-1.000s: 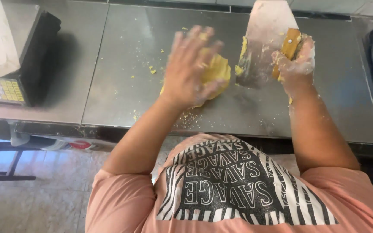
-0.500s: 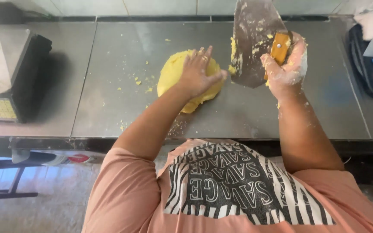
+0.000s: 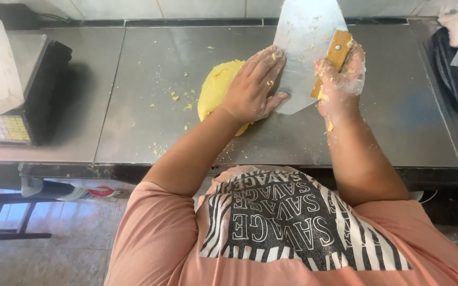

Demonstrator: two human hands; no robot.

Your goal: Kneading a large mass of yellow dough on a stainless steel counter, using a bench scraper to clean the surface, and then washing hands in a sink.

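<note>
On the table (image 3: 133, 106) the yellow dough (image 3: 216, 87) looks soft, sticky and crumbly, so our left hand (image 3: 253, 87) presses flat and open on it while our right hand (image 3: 340, 79) stays clenched on the scraper (image 3: 303, 47) beside the dough.

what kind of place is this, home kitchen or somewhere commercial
Probably a commercial kitchen or bakery. The left hand presses yellow dough on a stainless steel worktable, the right hand holds a wide metal scraper, and a weighing scale sits at the side.
</note>
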